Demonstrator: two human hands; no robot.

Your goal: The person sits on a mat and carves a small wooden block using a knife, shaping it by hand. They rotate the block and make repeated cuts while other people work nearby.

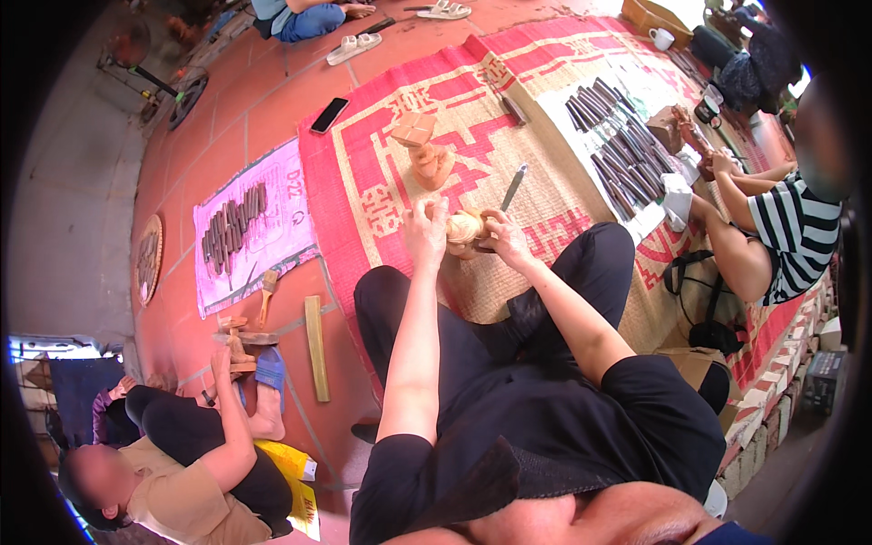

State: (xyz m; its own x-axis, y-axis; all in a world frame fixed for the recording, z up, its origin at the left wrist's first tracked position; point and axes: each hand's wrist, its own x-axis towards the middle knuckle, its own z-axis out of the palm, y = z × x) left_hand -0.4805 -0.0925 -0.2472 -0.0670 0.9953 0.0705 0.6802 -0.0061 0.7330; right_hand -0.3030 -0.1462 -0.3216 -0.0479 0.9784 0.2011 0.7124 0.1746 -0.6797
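Slim dark brown tools lie side by side on a pink cloth, probably for easy picking; the left hand grips a pale yellow carved wooden piece before the folded legs; the right hand grasps its other side, seemingly steadying it; farther right, dark stick-shaped tools line a white sheet.
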